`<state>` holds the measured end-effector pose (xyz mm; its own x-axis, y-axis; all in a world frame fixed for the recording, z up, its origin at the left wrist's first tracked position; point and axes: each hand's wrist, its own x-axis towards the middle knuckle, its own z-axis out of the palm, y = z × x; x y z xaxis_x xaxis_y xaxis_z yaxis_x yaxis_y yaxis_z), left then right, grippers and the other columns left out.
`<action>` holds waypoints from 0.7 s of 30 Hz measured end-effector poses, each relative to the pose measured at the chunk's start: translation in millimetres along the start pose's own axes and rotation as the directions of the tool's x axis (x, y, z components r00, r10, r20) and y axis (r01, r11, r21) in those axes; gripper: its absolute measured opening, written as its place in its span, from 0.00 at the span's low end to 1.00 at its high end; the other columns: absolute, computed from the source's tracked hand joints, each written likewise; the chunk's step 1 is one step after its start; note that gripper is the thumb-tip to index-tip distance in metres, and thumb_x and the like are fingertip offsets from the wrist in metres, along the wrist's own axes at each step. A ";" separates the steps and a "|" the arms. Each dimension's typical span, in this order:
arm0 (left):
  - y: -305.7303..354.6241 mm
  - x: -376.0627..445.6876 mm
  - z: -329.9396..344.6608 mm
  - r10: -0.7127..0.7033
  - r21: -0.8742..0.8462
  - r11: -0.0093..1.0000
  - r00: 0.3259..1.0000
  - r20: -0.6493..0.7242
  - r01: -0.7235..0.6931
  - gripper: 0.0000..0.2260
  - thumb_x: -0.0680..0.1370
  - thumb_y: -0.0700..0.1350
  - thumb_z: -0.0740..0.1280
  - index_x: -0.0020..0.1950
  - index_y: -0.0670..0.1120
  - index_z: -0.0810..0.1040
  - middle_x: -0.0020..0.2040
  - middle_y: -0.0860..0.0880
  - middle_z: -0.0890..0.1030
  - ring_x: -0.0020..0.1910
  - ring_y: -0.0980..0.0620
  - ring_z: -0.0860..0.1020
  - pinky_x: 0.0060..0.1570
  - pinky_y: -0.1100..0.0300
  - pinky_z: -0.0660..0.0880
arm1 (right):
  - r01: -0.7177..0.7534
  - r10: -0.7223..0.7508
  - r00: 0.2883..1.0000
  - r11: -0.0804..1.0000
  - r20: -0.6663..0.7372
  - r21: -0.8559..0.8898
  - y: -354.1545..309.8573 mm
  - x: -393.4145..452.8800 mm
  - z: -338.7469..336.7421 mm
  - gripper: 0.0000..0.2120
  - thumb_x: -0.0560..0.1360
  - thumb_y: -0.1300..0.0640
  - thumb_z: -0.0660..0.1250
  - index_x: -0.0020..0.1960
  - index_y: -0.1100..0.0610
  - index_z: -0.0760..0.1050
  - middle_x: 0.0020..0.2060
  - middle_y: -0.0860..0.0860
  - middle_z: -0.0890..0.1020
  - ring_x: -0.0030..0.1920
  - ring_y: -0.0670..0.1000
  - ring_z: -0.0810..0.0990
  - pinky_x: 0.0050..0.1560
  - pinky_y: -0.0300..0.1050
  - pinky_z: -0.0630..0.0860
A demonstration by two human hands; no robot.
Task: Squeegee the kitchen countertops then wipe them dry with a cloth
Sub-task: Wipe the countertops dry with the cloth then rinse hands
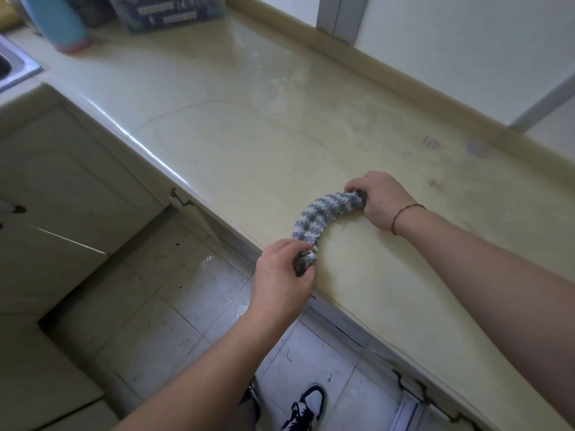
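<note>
1. A pale yellow countertop (280, 144) shows wet streaks toward its back edge.
2. A grey-and-white cloth (323, 213), rolled into a rope, lies near the front edge.
3. The left hand (280, 275) grips its near end.
4. The right hand (379, 197) clutches its far end.

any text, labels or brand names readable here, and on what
None can be read.
Clear plastic box at the back of the countertop: white lettering on dark label strips, too blurred to read.
Faint pinkish marks near the back edge: no legible letters.
</note>
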<state>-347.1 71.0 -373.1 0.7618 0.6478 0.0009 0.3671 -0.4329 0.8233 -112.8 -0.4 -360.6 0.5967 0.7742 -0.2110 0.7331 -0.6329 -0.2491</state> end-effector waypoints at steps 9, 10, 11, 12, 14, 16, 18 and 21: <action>29.6 -14.1 19.8 -0.159 -0.283 0.945 0.987 0.033 0.162 0.14 0.69 0.40 0.72 0.53 0.50 0.82 0.50 0.58 0.80 0.50 0.60 0.79 0.52 0.59 0.79 | -0.216 0.249 0.965 0.934 -0.086 0.286 -10.1 -48.8 -20.1 0.16 0.75 0.68 0.60 0.55 0.55 0.82 0.52 0.55 0.82 0.52 0.54 0.78 0.46 0.33 0.65; 32.9 -16.0 21.8 -0.161 -0.305 0.936 0.984 0.072 0.175 0.15 0.69 0.40 0.72 0.55 0.50 0.82 0.50 0.57 0.80 0.50 0.60 0.79 0.52 0.59 0.79 | -0.225 0.264 0.961 0.921 -0.083 0.318 -14.3 -57.3 -20.3 0.15 0.75 0.66 0.61 0.55 0.55 0.82 0.51 0.54 0.83 0.49 0.53 0.78 0.44 0.31 0.65; 36.6 -18.5 23.0 -0.157 -0.319 0.929 0.980 0.122 0.188 0.16 0.70 0.41 0.72 0.57 0.50 0.80 0.51 0.56 0.79 0.50 0.61 0.79 0.52 0.61 0.79 | -0.229 0.266 0.962 0.913 -0.068 0.337 -19.1 -66.0 -19.1 0.14 0.75 0.64 0.62 0.54 0.54 0.82 0.50 0.53 0.83 0.46 0.52 0.78 0.43 0.31 0.65; 39.6 -20.9 23.5 -0.152 -0.324 0.924 0.973 0.174 0.202 0.17 0.71 0.40 0.72 0.59 0.49 0.79 0.53 0.55 0.79 0.50 0.63 0.78 0.52 0.65 0.78 | -0.226 0.256 0.965 0.914 -0.047 0.338 -23.7 -73.9 -17.3 0.12 0.75 0.62 0.64 0.54 0.52 0.82 0.49 0.52 0.83 0.43 0.50 0.78 0.42 0.32 0.66; 44.3 -23.1 22.0 -0.142 -0.342 0.913 0.961 0.239 0.220 0.16 0.72 0.38 0.69 0.59 0.48 0.79 0.53 0.56 0.80 0.50 0.67 0.77 0.52 0.69 0.77 | -0.209 0.219 0.976 0.919 0.008 0.334 -30.4 -87.6 -12.1 0.12 0.73 0.58 0.67 0.55 0.49 0.82 0.49 0.50 0.84 0.41 0.48 0.78 0.43 0.31 0.67; 44.5 -21.0 17.0 -0.152 -0.390 0.891 0.963 0.223 0.231 0.14 0.72 0.36 0.65 0.55 0.49 0.79 0.49 0.55 0.82 0.49 0.64 0.79 0.49 0.68 0.77 | -0.199 0.191 0.980 0.921 0.057 0.335 -34.0 -99.4 -7.6 0.15 0.73 0.52 0.69 0.60 0.49 0.80 0.54 0.49 0.83 0.47 0.47 0.80 0.51 0.32 0.69; 39.5 -12.5 11.8 -0.206 -0.387 0.892 0.972 0.111 0.233 0.12 0.73 0.34 0.64 0.50 0.49 0.79 0.45 0.52 0.82 0.42 0.60 0.81 0.40 0.64 0.79 | -0.168 0.162 0.986 0.944 0.046 0.284 -39.5 -108.2 -4.4 0.24 0.73 0.44 0.68 0.67 0.50 0.75 0.61 0.49 0.80 0.57 0.49 0.78 0.59 0.36 0.69; 31.3 3.6 8.5 -0.204 -0.250 0.947 0.979 0.018 0.202 0.11 0.76 0.37 0.64 0.53 0.49 0.79 0.47 0.55 0.81 0.40 0.64 0.79 0.38 0.67 0.78 | -0.131 0.126 0.990 0.987 0.061 0.089 -57.1 -117.5 11.2 0.36 0.72 0.36 0.65 0.73 0.54 0.63 0.65 0.51 0.74 0.65 0.53 0.70 0.67 0.48 0.68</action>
<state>-328.3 54.4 -352.1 0.6804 0.7112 -0.1770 0.3676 -0.1222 0.9219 -228.4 -55.3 -332.1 0.6632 0.6863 -0.2984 0.6166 -0.7271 -0.3020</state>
